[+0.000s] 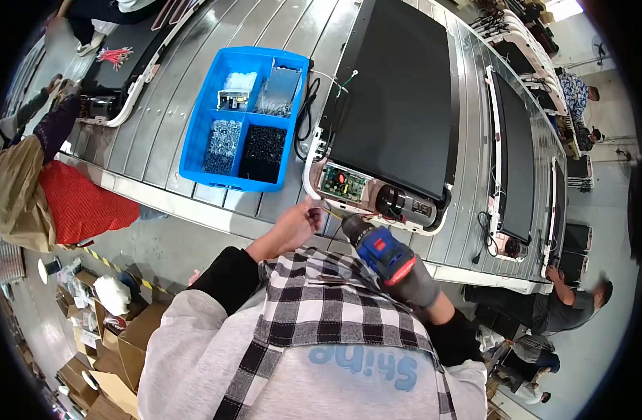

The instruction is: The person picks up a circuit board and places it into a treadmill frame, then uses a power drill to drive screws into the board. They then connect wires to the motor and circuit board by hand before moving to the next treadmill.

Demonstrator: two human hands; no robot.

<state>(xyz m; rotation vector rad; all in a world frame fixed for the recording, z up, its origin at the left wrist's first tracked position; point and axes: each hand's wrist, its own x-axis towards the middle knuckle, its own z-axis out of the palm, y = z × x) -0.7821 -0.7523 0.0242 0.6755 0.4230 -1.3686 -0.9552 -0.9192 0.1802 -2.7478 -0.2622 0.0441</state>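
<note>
Beside the slatted bench, the drill, likely heavy and rigid, best held by its handle, sits in the closed grip of the right hand; whether the curled left hand holds anything, I cannot tell.

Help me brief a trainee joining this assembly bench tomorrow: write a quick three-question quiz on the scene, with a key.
1. Multiple choice: which hand grips the power drill?
a) the left
b) the right
c) both
2. True or false: the blue bin is divided into four compartments.
3. Short answer: in the picture, what sits just to the right of the green circuit board?

Key:
1. b, the right hand
2. True
3. A dark cylindrical motor
</note>
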